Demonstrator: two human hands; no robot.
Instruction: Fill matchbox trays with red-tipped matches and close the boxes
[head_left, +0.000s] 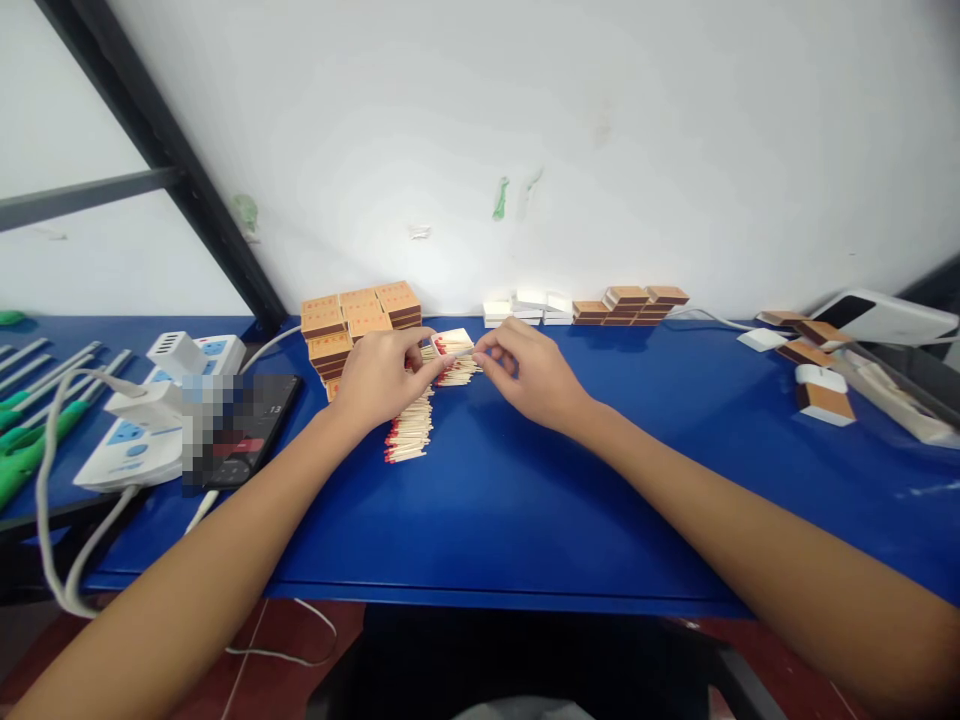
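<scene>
A small white matchbox tray (454, 341) holding red-tipped matches is between my two hands, just above the blue table. My left hand (384, 375) grips its left side, with the thumb along the near edge. My right hand (534, 372) has thumb and fingers pinched together at the tray's right end. Loose matches (410, 432) lie in a pile below and left of the tray, most red heads pointing left. More matches (459, 374) show right under the tray. Stacked brown matchboxes (361, 310) stand behind my left hand, which partly hides them.
White trays (517, 305) and brown matchboxes (628, 304) line the wall. On the left are a power strip (142, 430), a phone (259, 425) and green-handled tools (45, 440). Several boxes (825, 400) and a white device (885, 315) sit at the right. The blue table's (510, 540) front edge is near me.
</scene>
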